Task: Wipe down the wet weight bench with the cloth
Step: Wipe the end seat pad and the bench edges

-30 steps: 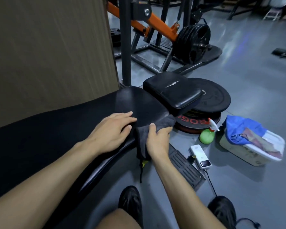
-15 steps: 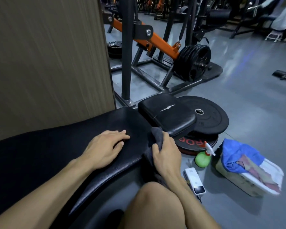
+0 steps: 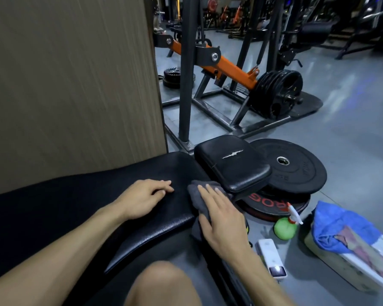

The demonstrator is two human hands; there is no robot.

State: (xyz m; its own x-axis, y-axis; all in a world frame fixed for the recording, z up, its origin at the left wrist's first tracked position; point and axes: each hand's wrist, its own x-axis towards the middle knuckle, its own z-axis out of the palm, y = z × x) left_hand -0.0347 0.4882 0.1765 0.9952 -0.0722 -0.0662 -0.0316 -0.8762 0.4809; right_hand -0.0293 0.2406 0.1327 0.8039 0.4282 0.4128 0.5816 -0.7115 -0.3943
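The black padded weight bench (image 3: 80, 202) runs from the lower left up to the middle. Its smaller seat pad (image 3: 232, 164) sits just beyond the long pad's end. My left hand (image 3: 144, 198) rests flat on the long pad, fingers loosely curled, holding nothing. My right hand (image 3: 221, 217) presses a dark grey cloth (image 3: 197, 193) against the right edge of the long pad, close to the gap before the seat pad. Most of the cloth lies hidden under my palm and hangs down the pad's side.
Stacked black weight plates (image 3: 296, 171) lie right of the seat pad. A green spray bottle (image 3: 284, 228), a white device (image 3: 272, 259) and a bin of cloths (image 3: 349, 246) sit on the grey floor. A wood-grain wall (image 3: 71, 80) stands left; an orange-and-black machine (image 3: 230, 69) behind.
My right hand has slid the cloth along the bench edge toward the seat pad and flattened over it. The view has tilted up; my left hand stays on the pad.
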